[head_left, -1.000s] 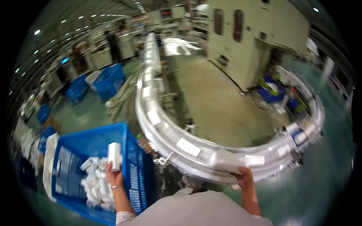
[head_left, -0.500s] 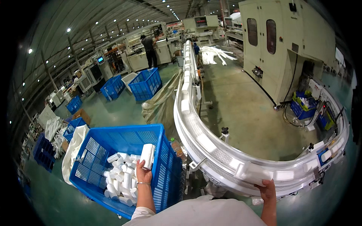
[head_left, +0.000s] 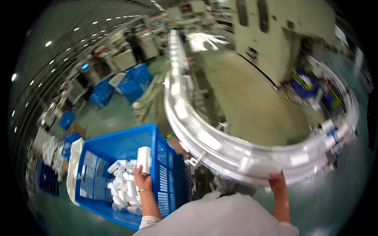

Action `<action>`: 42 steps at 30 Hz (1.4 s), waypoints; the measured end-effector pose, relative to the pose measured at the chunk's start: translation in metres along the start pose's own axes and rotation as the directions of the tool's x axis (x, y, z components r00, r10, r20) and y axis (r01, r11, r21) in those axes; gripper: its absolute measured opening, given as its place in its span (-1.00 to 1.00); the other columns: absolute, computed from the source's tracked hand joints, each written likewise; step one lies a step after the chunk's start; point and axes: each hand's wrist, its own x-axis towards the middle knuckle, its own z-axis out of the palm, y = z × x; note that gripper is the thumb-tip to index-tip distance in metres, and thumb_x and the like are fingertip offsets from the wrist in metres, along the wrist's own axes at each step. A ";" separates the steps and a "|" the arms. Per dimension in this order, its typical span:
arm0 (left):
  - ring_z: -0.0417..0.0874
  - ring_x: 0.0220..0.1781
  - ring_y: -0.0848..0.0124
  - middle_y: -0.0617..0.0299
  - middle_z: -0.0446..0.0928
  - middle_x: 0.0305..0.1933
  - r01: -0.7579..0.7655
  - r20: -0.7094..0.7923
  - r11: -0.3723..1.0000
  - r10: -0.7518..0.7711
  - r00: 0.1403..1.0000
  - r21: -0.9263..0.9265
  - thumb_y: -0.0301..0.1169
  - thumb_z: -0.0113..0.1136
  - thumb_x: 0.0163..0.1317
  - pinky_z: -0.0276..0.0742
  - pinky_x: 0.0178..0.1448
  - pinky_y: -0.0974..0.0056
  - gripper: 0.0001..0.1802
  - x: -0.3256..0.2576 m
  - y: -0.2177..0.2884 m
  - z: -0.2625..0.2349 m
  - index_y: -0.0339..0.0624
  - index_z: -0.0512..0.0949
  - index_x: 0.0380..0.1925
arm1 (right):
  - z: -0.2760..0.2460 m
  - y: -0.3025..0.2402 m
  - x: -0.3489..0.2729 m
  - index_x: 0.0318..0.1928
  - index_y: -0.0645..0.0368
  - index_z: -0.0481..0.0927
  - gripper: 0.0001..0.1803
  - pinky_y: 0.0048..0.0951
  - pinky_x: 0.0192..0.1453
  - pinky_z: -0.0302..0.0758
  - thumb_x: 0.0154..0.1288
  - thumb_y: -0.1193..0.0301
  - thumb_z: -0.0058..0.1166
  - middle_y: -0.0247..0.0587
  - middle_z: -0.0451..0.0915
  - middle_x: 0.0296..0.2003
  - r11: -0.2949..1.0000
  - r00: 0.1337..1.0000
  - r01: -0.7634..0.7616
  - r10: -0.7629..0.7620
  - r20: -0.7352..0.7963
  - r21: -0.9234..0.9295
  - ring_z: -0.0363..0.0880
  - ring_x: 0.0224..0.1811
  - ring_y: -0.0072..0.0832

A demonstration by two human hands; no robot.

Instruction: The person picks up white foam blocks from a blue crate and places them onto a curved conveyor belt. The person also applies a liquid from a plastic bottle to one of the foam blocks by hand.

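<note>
My left hand (head_left: 143, 181) is closed round the lower end of a long white roll (head_left: 144, 158), held upright over the right side of a blue plastic crate (head_left: 114, 136). Inside the crate lies a heap of white rolls (head_left: 123, 188). To the right, the fingers of my right hand (head_left: 278, 182) are closed on the end of another long white roll (head_left: 258, 168), which lies along the near side of the curved white conveyor (head_left: 187, 138). Motion blur softens its outline. More white rolls (head_left: 208, 139) sit spaced along the conveyor.
A large pale machine (head_left: 260, 43) stands beyond the bend. At the back left are blue crates (head_left: 135, 82) and a person (head_left: 134, 45). White cloth (head_left: 75, 167) hangs at the near crate's left side. White strips (head_left: 202, 41) lie on the floor ahead.
The whole view has shifted, with the scene sliding left and up, and is now blurred. Both hands keep their rolls, the left over the crate and the right at the conveyor.
</note>
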 end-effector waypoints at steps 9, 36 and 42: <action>0.45 -0.08 0.19 -0.06 0.42 -0.10 0.029 -0.014 0.959 -0.026 1.000 0.281 -0.26 0.06 0.14 0.43 0.01 0.13 -0.62 0.010 0.016 -0.031 -0.33 0.36 -0.15 | 0.004 -0.002 0.009 0.02 0.25 0.34 -0.40 -0.45 0.09 0.27 -0.13 0.40 0.13 -0.24 0.45 -0.13 0.990 0.996 -0.085 0.088 0.018 -0.108 0.39 -0.07 -0.48; 0.29 0.13 0.17 -0.01 0.23 0.05 -0.487 0.243 0.691 0.426 0.871 0.535 -0.45 0.17 0.04 0.39 0.12 0.20 -0.43 -0.036 0.007 0.042 -0.08 0.15 0.05 | -0.085 -0.141 0.051 -0.17 0.22 0.52 -0.57 -0.48 -0.09 0.30 -0.06 0.24 0.15 -0.29 0.54 -0.26 0.470 0.967 -0.256 0.125 -0.223 -0.845 0.42 -0.19 -0.51; 0.31 0.09 0.27 0.17 0.26 0.03 -0.231 0.273 0.817 0.095 0.957 0.528 -0.53 0.13 -0.02 0.27 0.16 0.20 -0.44 -0.099 -0.041 0.107 -0.14 0.22 0.04 | -0.113 -0.174 0.049 -0.19 0.35 0.51 -0.59 -0.50 -0.10 0.32 0.00 0.27 0.12 -0.20 0.54 -0.27 0.568 0.956 -0.278 0.082 -0.282 -0.775 0.46 -0.23 -0.48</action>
